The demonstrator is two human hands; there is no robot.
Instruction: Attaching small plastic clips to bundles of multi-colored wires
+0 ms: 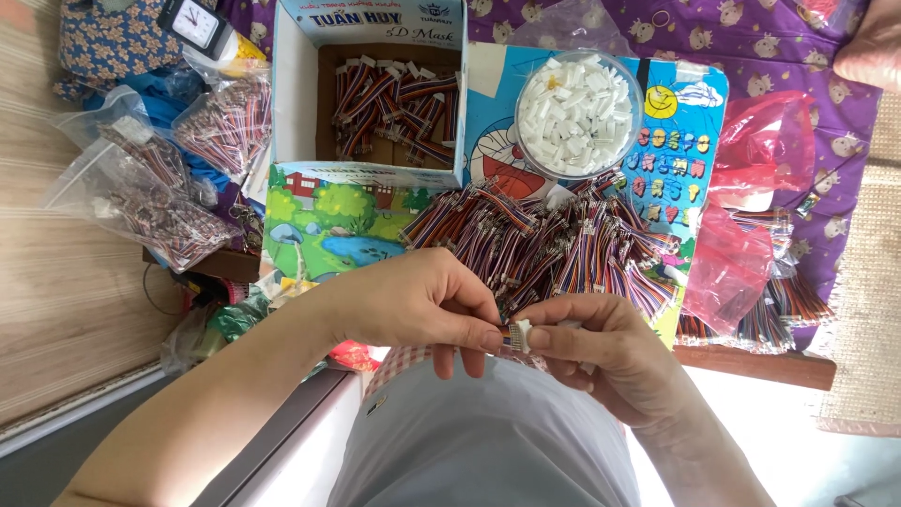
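Note:
My left hand (pixel 413 305) pinches the end of a short bundle of coloured wires (pixel 507 334) between thumb and fingertips. My right hand (pixel 610 352) holds a small white plastic connector (pixel 521 335) against that wire end. Both hands meet just above my lap, in front of a heap of the same striped wire bundles (pixel 554 244). The heap lies on a small table with a cartoon print (pixel 328 235). Beyond the heap stands a clear round bowl (pixel 577 113) full of white connectors.
An open cardboard box (pixel 296 94) at the back holds more wire bundles. Clear bags of wires (pixel 150 188) lie left, red plastic bags (pixel 751 188) right. A small clock (pixel 194 21) sits at top left. Part of another person (pixel 873 42) shows at top right.

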